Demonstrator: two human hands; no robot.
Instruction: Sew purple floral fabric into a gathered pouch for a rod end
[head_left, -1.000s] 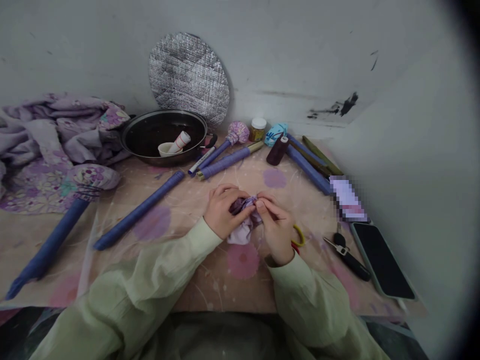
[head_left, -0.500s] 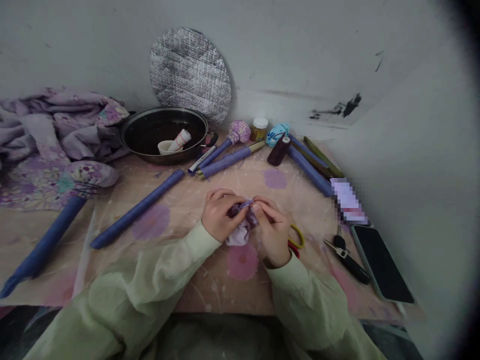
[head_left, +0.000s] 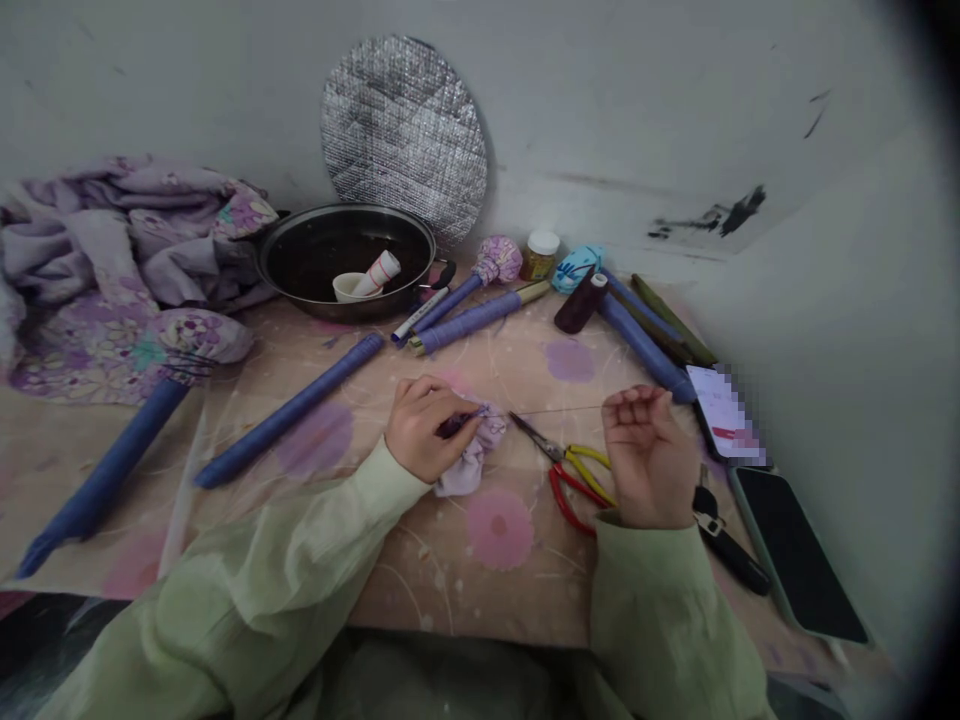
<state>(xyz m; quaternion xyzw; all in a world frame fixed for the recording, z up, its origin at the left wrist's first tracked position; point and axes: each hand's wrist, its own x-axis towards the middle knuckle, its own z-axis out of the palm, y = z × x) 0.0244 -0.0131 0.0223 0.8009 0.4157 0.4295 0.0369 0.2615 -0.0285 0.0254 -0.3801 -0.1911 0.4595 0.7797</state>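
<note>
My left hand point(head_left: 429, 430) is closed around a gathered piece of pale purple cloth point(head_left: 463, 472), which hangs below the fingers onto the table. A thin dark thread point(head_left: 559, 411) stretches from the cloth across to my right hand point(head_left: 646, 455). My right hand is raised palm-up with its fingers curled, pinching the thread's far end; any needle there is too small to make out. Between the hands lie pliers point(head_left: 559, 455) with one yellow and one red handle, their dark tips pointing toward the cloth.
Behind stand a black pan point(head_left: 345, 300) holding a small cup, a jar point(head_left: 540, 257) and a dark thread spool point(head_left: 581, 303). Several blue-wrapped sticks point(head_left: 292, 410) lie about. Floral cloth point(head_left: 82, 340) is heaped at left. Phones point(head_left: 799, 555) and keys point(head_left: 731, 555) lie at right.
My right hand has moved away to the right from the cloth, drawing the thread out straight. The pliers have come into fuller view. My left hand keeps its hold.
</note>
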